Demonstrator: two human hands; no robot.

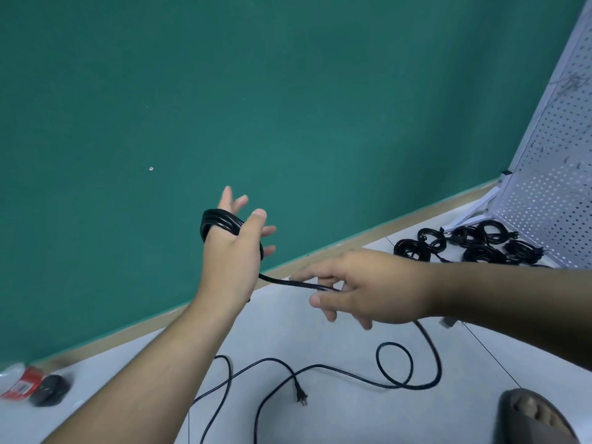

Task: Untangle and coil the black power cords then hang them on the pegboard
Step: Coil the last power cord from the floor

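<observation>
I judge this power cord [221, 222] light, limp but springy: coils ring my left hand [232, 254], its fingers [227, 198] spread, while my right hand [365, 290] fingers pinch the taut run, slack trailing on the floor [352, 421].

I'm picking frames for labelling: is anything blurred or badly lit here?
Head view: the right hand and the cord below it are motion-blurred; the left hand is sharper; the bottle at the frame edge is soft; light is even, without glare.
</observation>
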